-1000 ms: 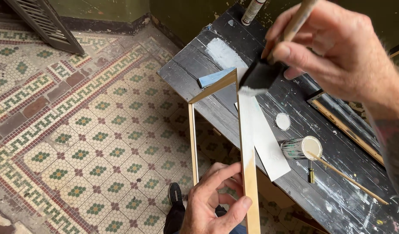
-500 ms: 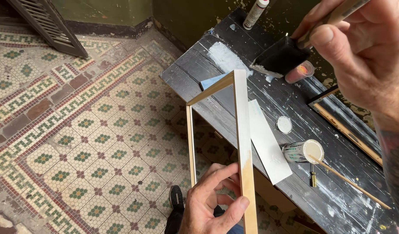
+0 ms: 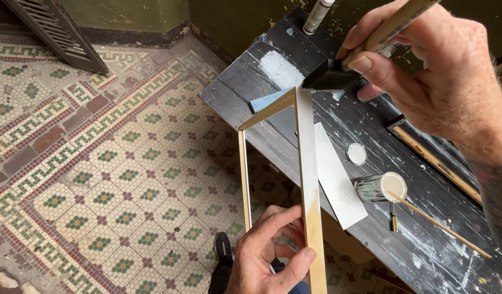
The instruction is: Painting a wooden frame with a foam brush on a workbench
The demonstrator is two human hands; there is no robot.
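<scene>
My left hand (image 3: 272, 250) grips the lower end of a bare wooden frame (image 3: 307, 163) and holds it up in front of me. The frame's right rail is coated white from the top corner down to just above my fingers. My right hand (image 3: 430, 71) holds a black foam brush (image 3: 330, 76) by its wooden handle. The foam tip sits at the top corner of the frame's white rail. A small open can of white paint (image 3: 382, 187) stands on the black wooden table (image 3: 425, 239), with a wooden stir stick (image 3: 441, 223) leaning out of it.
A white card (image 3: 338, 179) and a blue scrap (image 3: 264, 101) lie on the paint-smeared table behind the frame. A round can lid (image 3: 356, 154) lies near the can. A tube (image 3: 319, 15) stands at the table's far end. Patterned tile floor (image 3: 109, 179) lies left; my shoe (image 3: 222, 247) shows below.
My right hand lifted the foam brush off the frame's top corner, swung it right over the table, then brought it back to that corner. The frame shifted slightly.
</scene>
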